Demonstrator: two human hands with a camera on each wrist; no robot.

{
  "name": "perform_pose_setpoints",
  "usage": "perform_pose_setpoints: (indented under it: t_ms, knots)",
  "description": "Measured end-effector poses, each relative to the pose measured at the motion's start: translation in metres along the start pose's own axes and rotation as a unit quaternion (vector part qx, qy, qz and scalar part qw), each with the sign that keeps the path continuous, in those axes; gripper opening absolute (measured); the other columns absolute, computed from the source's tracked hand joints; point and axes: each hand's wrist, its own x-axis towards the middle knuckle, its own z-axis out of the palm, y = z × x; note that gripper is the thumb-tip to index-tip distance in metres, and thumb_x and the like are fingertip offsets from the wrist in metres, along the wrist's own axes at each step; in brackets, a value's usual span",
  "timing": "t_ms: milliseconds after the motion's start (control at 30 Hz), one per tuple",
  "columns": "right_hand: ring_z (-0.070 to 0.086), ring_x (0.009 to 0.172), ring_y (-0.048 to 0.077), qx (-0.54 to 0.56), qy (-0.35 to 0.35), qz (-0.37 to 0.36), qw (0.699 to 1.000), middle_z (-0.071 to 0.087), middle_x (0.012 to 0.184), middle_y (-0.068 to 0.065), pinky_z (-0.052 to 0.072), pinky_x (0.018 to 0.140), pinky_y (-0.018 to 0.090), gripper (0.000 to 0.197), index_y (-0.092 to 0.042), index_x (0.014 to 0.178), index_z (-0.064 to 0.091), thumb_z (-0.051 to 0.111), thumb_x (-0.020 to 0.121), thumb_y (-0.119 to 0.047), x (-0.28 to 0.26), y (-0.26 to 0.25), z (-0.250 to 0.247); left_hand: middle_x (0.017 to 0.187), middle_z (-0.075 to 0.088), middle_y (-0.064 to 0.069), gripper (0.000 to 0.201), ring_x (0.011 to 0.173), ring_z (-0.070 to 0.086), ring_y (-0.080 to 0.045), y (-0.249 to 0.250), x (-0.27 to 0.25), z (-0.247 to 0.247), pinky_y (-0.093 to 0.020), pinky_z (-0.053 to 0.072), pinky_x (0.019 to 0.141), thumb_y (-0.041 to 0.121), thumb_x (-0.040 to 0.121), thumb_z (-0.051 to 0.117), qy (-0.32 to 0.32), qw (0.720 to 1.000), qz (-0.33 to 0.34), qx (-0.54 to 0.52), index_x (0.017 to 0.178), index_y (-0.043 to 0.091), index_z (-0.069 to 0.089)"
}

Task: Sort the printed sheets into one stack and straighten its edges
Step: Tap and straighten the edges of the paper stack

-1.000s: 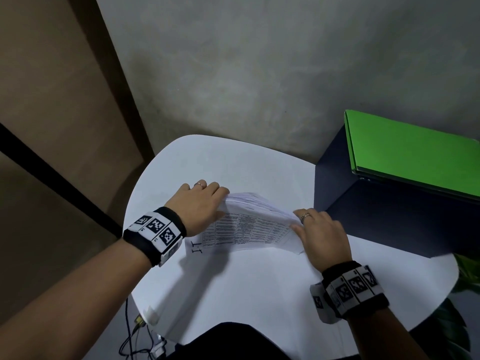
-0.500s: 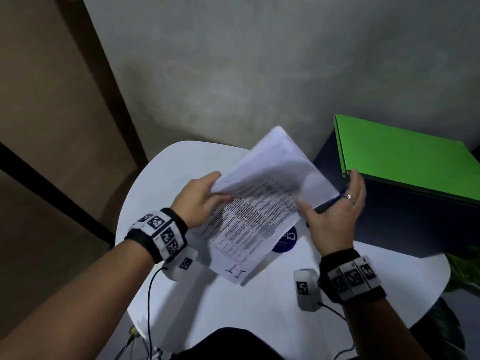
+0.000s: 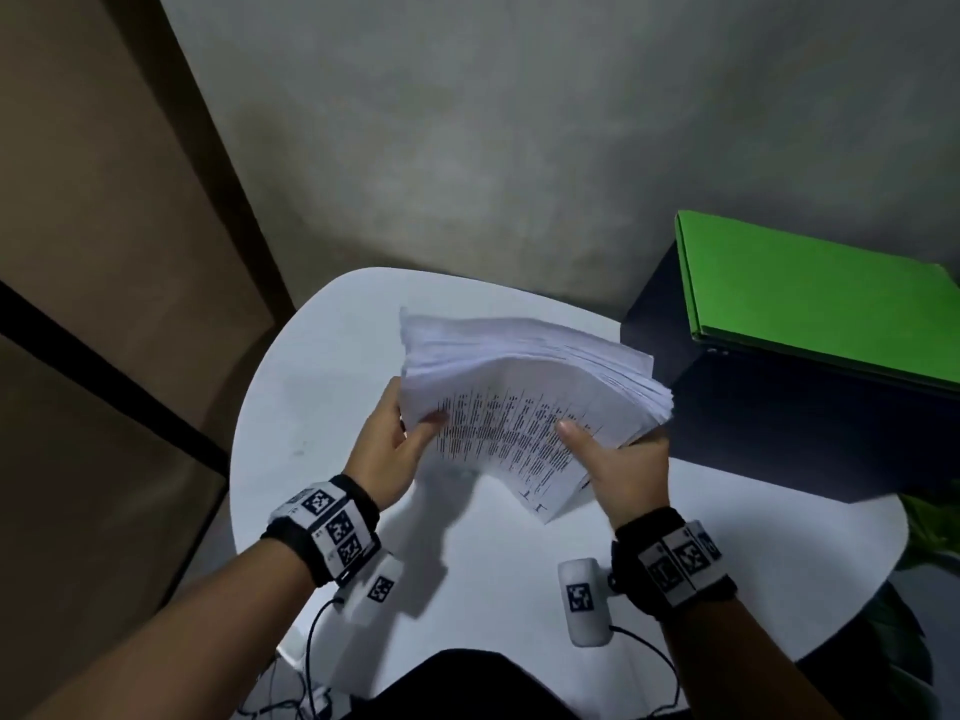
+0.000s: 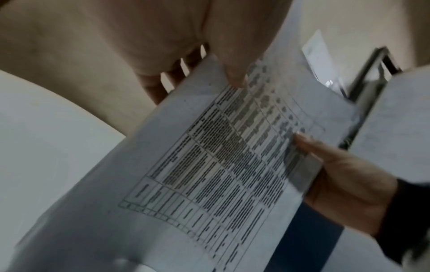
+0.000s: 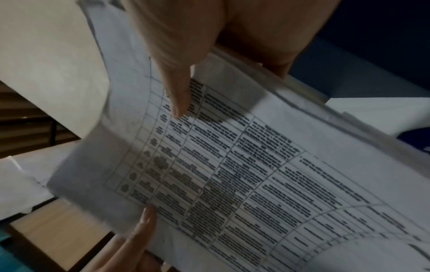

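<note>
You have lifted the thick stack of white printed sheets (image 3: 524,392) off the round white table (image 3: 322,366), your left hand (image 3: 387,457) and right hand (image 3: 621,467) fingers pinching its sides, so tapping edges comes next.

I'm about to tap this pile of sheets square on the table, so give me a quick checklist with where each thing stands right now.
1. Left hand holds the stack of printed sheets, thumb on top: ok.
2. Right hand holds the stack's other side, thumb on the printed page: ok.
3. Stack lifted off the white table: ok.
4. Edges flush: not ok, the sheets fan out at the far right edge.
5. Stack flat: not ok, it bows between the hands.
6. Stray sheets left on the table: cannot tell, the stack hides part of it.
</note>
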Motion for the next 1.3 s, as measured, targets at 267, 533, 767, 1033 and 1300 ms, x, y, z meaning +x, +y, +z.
perform_pose_setpoints:
  t_ms: [267, 533, 767, 1033, 1300]
  knots:
    - [0.075, 0.092, 0.021, 0.002, -0.038, -0.033, 0.999, 0.079, 0.095, 0.004, 0.061, 0.081, 0.038, 0.031, -0.015, 0.095, 0.075, 0.088, 0.069, -0.008, 0.007, -0.017, 0.001, 0.13, 0.062, -0.008, 0.085, 0.122, 0.06, -0.027, 0.033, 0.013, -0.009, -0.039, 0.048, 0.101, 0.071, 0.065, 0.076, 0.028, 0.992, 0.033, -0.116, 0.129, 0.022, 0.048]
    - [0.063, 0.112, 0.015, 0.014, -0.005, -0.171, 0.985, 0.062, 0.117, -0.005, 0.051, 0.098, 0.037, 0.084, -0.039, 0.133, 0.044, 0.09, 0.066, -0.017, 0.012, -0.043, 0.01, 0.134, 0.059, -0.006, 0.092, 0.122, 0.061, -0.015, 0.057, 0.025, 0.007, -0.032, 0.047, 0.104, 0.073, 0.064, 0.073, 0.036, 0.987, 0.058, -0.144, 0.136, 0.027, 0.038]
    - [0.066, 0.108, 0.015, -0.107, 0.016, -0.266, 0.958, 0.069, 0.11, -0.013, 0.052, 0.097, 0.045, 0.052, -0.041, 0.116, 0.06, 0.083, 0.078, -0.014, 0.013, -0.044, 0.004, 0.117, 0.067, 0.005, 0.081, 0.108, 0.067, -0.008, 0.053, 0.028, 0.005, -0.025, 0.051, 0.091, 0.067, 0.062, 0.08, 0.034, 0.986, 0.06, -0.148, 0.126, 0.028, 0.048]
    - [0.068, 0.109, 0.027, 0.021, -0.011, -0.092, 0.995, 0.072, 0.115, 0.002, 0.054, 0.097, 0.05, 0.063, -0.031, 0.114, 0.067, 0.094, 0.059, -0.018, 0.017, -0.023, 0.001, 0.117, 0.063, -0.002, 0.095, 0.105, 0.065, -0.005, 0.051, 0.032, 0.005, -0.021, 0.05, 0.088, 0.07, 0.055, 0.081, 0.014, 0.984, 0.044, -0.17, 0.126, 0.017, 0.045]
    - [0.065, 0.111, 0.024, 0.003, 0.028, 0.066, 0.997, 0.067, 0.118, 0.006, 0.05, 0.102, 0.046, 0.101, -0.009, 0.124, 0.053, 0.096, 0.042, -0.049, 0.018, -0.003, 0.004, 0.116, 0.061, -0.003, 0.103, 0.102, 0.065, -0.008, 0.047, 0.035, 0.0, -0.024, 0.052, 0.088, 0.065, 0.049, 0.088, 0.002, 0.985, 0.036, -0.167, 0.127, 0.018, 0.041]
